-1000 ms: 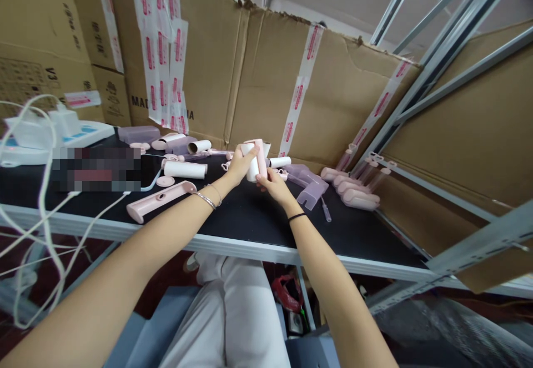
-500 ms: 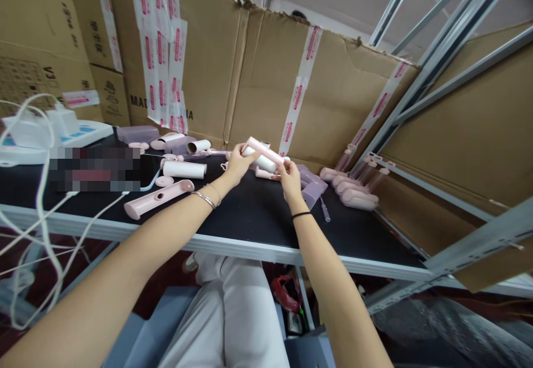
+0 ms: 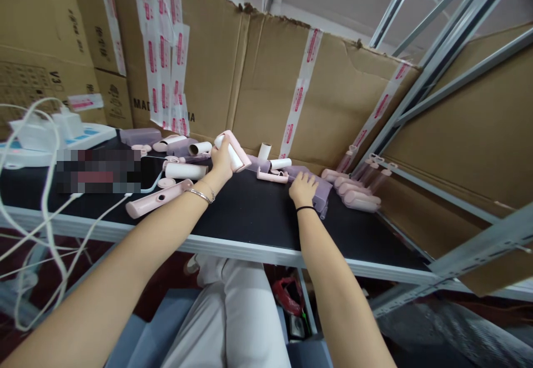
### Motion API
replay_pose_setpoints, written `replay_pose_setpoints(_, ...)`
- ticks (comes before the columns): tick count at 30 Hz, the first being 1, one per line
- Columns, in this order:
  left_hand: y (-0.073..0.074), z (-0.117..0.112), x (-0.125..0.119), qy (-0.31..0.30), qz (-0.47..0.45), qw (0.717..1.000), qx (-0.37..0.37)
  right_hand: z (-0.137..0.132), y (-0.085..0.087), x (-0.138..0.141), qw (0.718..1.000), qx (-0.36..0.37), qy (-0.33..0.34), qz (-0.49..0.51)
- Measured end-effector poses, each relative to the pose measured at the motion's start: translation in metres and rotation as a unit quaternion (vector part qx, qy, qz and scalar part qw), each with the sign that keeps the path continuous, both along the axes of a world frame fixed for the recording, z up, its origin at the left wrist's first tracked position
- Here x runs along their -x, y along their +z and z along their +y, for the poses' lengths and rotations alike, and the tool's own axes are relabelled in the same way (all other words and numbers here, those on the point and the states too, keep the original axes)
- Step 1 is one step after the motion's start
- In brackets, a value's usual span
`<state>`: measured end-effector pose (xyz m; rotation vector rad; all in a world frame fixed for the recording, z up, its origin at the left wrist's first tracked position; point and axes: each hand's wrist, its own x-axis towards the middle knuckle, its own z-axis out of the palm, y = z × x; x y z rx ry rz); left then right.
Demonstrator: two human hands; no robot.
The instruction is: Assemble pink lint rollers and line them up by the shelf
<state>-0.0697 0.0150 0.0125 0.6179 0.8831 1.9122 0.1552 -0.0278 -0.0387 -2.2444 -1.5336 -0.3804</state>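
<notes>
My left hand (image 3: 222, 159) is closed around a lint roller (image 3: 238, 151), a pink frame with a white paper roll, held tilted above the table. My right hand (image 3: 303, 189) rests on or just over purple translucent plastic covers (image 3: 322, 191), its fingers spread; its palm side is hidden. Between the hands lie a small pink frame part (image 3: 272, 176) and a white roll (image 3: 280, 163). Another white roll (image 3: 264, 151) stands behind them. Left of my left hand lie a white roll (image 3: 185, 171) and a long pink shell (image 3: 158, 199).
Several pink lint rollers (image 3: 358, 198) lie in a row at the right. A phone (image 3: 150, 172) with white cables, partly blurred out, and a white power strip (image 3: 97, 135) are at the left. Cardboard (image 3: 208, 57) walls the back; metal shelf posts (image 3: 416, 85) stand at right.
My right hand has let go of the lint roller and moved down and right to the purple covers. My left hand has shifted left with the roller, now turned more steeply.
</notes>
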Motion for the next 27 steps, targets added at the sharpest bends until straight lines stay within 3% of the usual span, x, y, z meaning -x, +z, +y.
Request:
replay_pose_setpoints(3, -0.001, -0.001, -0.004, -0.008, 0.026, 1.000, -0.013, 0.004, -0.009, -0.001, 0.998, 0.043, -0.022, 0.028)
replay_pose_setpoints(6, -0.003, -0.001, -0.006, -0.018, 0.041, 0.998, -0.032, 0.006, -0.013, -0.004, 0.998, 0.021, -0.049, 0.034)
replay_pose_setpoints(9, -0.005, -0.001, -0.006, -0.016, 0.051, 0.998, -0.030, 0.011, -0.012, -0.011, 1.000, 0.001, -0.018, 0.005)
replay_pose_setpoints(12, -0.007, -0.002, -0.006, -0.012, 0.062, 0.998, -0.018, 0.018, -0.010, -0.017, 0.999, 0.043, 0.020, 0.012)
replay_pose_setpoints(16, -0.008, -0.001, -0.007, -0.023, 0.070, 0.997, -0.026, 0.018, -0.011, -0.017, 0.998, 0.058, -0.006, 0.016)
replay_pose_setpoints(19, -0.009, -0.001, -0.009, -0.040, 0.072, 0.996, -0.032, 0.012, -0.003, -0.015, 0.999, 0.024, -0.033, 0.016)
replay_pose_setpoints(22, -0.011, -0.005, -0.013, -0.070, 0.081, 0.993, -0.045, 0.007, 0.015, -0.010, 0.990, -0.109, -0.040, 0.083)
replay_pose_setpoints(24, -0.010, -0.009, -0.016, -0.104, 0.081, 0.989, -0.067, 0.004, 0.029, -0.002, 0.955, -0.230, 0.029, 0.187)
replay_pose_setpoints(25, -0.009, -0.012, -0.017, -0.124, 0.076, 0.986, -0.076, 0.002, 0.035, 0.004, 0.921, -0.280, 0.087, 0.257)
replay_pose_setpoints(27, -0.006, -0.019, -0.019, -0.171, 0.065, 0.979, -0.085, -0.003, 0.044, 0.019, 0.818, -0.329, 0.220, 0.418)
